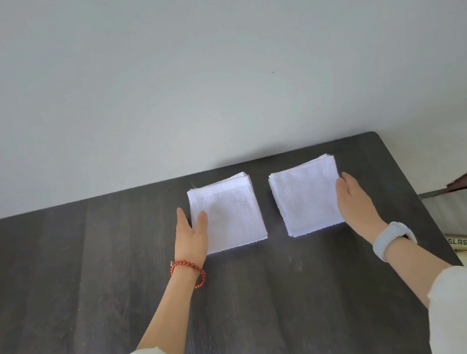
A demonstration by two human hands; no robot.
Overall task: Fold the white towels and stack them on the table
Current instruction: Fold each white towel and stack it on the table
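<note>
Dark wood-grain bench (88, 278) against a plain pale wall (146, 67). Two piles of folded white towels sit near the far edge, side by side with a gap of bare bench between them: left pile (229, 214), right pile (307, 198). Your left hand (189, 236) rests at the left pile's outer edge, fingers (182, 216) straight, thumb lying on the cloth, gripping nothing. Your right hand (354, 203) lies flat against the right pile's outer edge, fingers straight too, holding nothing. Red bead bracelet (188, 272) on the left wrist, pale watch (392, 238) on the right. Gold tube (465, 243) sits off the bench's right side.

Likely squaring the piles. Risk: push sideways too hard and the top layers slide or fan out, edges already look slightly staggered on the right pile. If merging into one stack, lifting from one side only could let the folds droop open.
</note>
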